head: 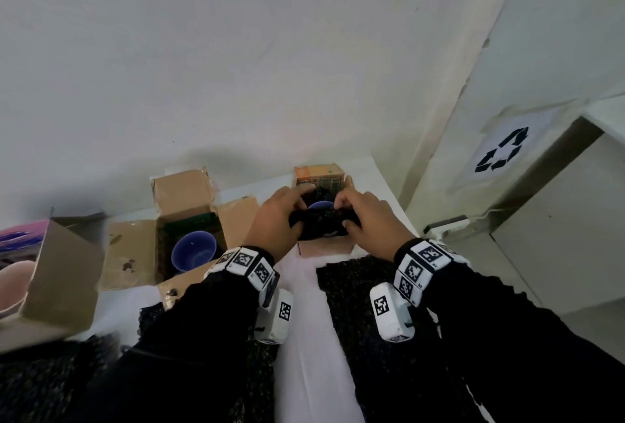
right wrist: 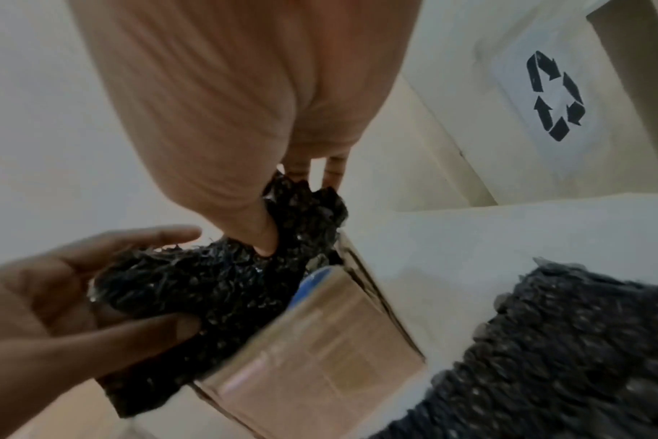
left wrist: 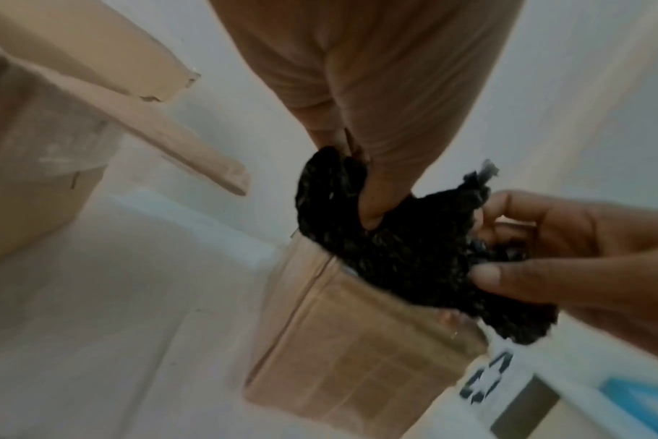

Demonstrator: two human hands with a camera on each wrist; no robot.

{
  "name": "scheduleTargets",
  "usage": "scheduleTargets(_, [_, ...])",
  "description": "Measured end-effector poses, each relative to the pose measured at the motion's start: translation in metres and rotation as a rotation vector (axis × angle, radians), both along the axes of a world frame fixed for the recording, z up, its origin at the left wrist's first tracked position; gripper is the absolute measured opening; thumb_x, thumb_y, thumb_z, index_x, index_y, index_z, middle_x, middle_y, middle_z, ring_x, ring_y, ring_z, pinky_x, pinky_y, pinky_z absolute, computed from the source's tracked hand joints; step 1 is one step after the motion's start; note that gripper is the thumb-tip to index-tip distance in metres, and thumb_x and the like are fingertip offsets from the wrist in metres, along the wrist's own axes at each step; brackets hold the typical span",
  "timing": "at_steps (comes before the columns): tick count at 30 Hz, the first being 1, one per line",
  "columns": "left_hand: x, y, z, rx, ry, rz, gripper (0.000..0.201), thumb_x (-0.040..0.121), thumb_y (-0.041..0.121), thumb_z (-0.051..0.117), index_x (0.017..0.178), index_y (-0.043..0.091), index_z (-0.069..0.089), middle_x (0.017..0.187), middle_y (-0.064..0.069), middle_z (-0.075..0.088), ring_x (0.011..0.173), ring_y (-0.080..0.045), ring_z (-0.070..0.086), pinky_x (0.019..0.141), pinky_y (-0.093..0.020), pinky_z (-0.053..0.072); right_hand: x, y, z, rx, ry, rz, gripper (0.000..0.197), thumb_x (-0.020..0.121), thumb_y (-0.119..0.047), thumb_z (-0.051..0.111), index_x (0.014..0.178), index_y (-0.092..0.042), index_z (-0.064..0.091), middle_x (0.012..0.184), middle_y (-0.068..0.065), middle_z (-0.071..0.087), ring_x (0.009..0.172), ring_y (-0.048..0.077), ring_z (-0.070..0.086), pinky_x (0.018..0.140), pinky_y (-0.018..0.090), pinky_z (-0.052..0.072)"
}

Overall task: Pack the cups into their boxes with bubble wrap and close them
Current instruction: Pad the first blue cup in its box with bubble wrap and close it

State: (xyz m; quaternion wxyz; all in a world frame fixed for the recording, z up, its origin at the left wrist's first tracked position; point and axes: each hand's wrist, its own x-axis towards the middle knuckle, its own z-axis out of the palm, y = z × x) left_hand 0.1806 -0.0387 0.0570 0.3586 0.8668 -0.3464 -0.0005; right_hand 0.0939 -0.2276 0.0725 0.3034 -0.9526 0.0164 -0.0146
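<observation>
A small open cardboard box (head: 325,246) stands on the white table at centre. The blue cup (head: 320,205) sits inside it, only part of its rim showing. Both hands hold a crumpled piece of black bubble wrap (head: 319,224) over the box mouth. My left hand (head: 297,210) grips its left end, thumb dug into the wrap (left wrist: 395,252). My right hand (head: 345,214) pinches the right end, thumb pressed into the wrap (right wrist: 226,282) beside the box (right wrist: 320,341). In the right wrist view a blue edge (right wrist: 312,282) shows under the wrap.
To the left, a second open box (head: 182,199) holds another blue cup (head: 193,250). At the far left a box (head: 57,287) holds a pink cup (head: 12,284). Black bubble wrap sheets (head: 365,307) lie near me. A bin with a recycling sign (head: 500,152) stands right.
</observation>
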Motion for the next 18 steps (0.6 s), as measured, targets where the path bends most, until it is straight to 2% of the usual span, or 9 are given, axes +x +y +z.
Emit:
scheduleTargets(2, [0.005,-0.002,-0.008,0.14,-0.137,-0.063,0.044,0.075,-0.001,0.064,0.112,0.021,0.069,0.098,-0.007,0.055,0.078,-0.027,0.058,0.067,-0.034,0.051,0.005,0.001,-0.008,-0.071,-0.018,0.0,0.022,0.083,-0.01,0.063,0.099,-0.023,0.06,0.077,-0.024,0.038,0.09,0.018,0.051,0.085,0.037,0.037])
scheduleTargets(3, [0.006,-0.003,-0.011,0.205,-0.198,-0.087,0.035,0.075,0.002,0.068,0.104,0.02,0.072,0.098,-0.01,0.055,0.074,-0.03,0.058,0.062,-0.035,0.051,0.007,0.0,-0.011,-0.11,-0.035,0.005,0.019,0.082,-0.01,0.065,0.095,-0.024,0.064,0.075,-0.024,0.042,0.09,0.017,0.053,0.086,0.036,0.036])
scheduleTargets(5, [0.009,-0.003,-0.019,0.32,-0.311,-0.115,0.024,0.07,0.009,0.077,0.091,0.02,0.075,0.093,-0.009,0.058,0.071,-0.03,0.058,0.057,-0.034,0.047,0.011,0.0,-0.019,-0.187,-0.038,0.034,0.02,0.081,-0.013,0.064,0.091,-0.03,0.067,0.083,-0.019,0.059,0.094,0.015,0.054,0.087,0.035,0.032])
scheduleTargets(7, [0.009,-0.005,-0.022,0.446,-0.411,-0.162,0.02,0.069,0.012,0.076,0.086,0.022,0.076,0.089,-0.003,0.061,0.077,-0.028,0.055,0.065,-0.035,0.04,0.016,0.002,-0.024,-0.284,0.015,0.077,0.021,0.083,-0.018,0.062,0.094,-0.035,0.067,0.096,-0.013,0.066,0.102,0.015,0.051,0.088,0.035,0.028])
scheduleTargets(9, [0.007,-0.005,-0.022,0.546,-0.452,-0.19,0.017,0.077,0.025,0.063,0.086,0.024,0.076,0.092,0.003,0.063,0.086,-0.024,0.051,0.074,-0.037,0.035,0.022,0.003,-0.027,-0.387,0.058,0.116,0.021,0.086,-0.024,0.056,0.098,-0.036,0.067,0.098,-0.008,0.064,0.108,0.017,0.046,0.087,0.038,0.026])
scheduleTargets(11, [0.003,-0.004,-0.02,0.583,-0.389,-0.174,0.041,0.08,0.043,0.04,0.086,0.024,0.075,0.093,0.007,0.064,0.09,-0.021,0.049,0.08,-0.037,0.033,0.026,0.001,-0.027,-0.42,0.094,0.138,0.025,0.086,-0.032,0.047,0.096,-0.035,0.069,0.092,-0.006,0.059,0.112,0.018,0.039,0.086,0.04,0.022])
scheduleTargets(13, [0.002,-0.006,-0.017,0.594,-0.347,-0.144,0.055,0.083,0.058,0.029,0.087,0.026,0.075,0.094,0.007,0.062,0.093,-0.02,0.049,0.084,-0.04,0.035,0.03,-0.002,-0.025,-0.412,0.152,0.134,0.033,0.086,-0.037,0.039,0.092,-0.034,0.071,0.089,-0.007,0.057,0.11,0.016,0.035,0.084,0.04,0.018])
scheduleTargets(15, [0.005,-0.009,-0.015,0.663,-0.334,-0.133,0.055,0.087,0.063,0.03,0.096,0.03,0.073,0.101,0.007,0.062,0.101,-0.02,0.048,0.088,-0.041,0.034,0.033,-0.004,-0.024,-0.421,0.175,0.158,0.038,0.083,-0.037,0.034,0.089,-0.035,0.072,0.089,-0.01,0.06,0.107,0.013,0.035,0.082,0.04,0.017])
scheduleTargets(18, [0.008,-0.012,-0.016,0.719,-0.274,-0.093,0.032,0.09,0.051,0.047,0.113,0.035,0.06,0.113,0.01,0.062,0.113,-0.019,0.044,0.092,-0.041,0.028,0.037,-0.008,-0.022,-0.435,0.208,0.203,0.032,0.085,-0.025,0.046,0.093,-0.043,0.071,0.089,-0.013,0.063,0.101,0.01,0.04,0.08,0.038,0.017])
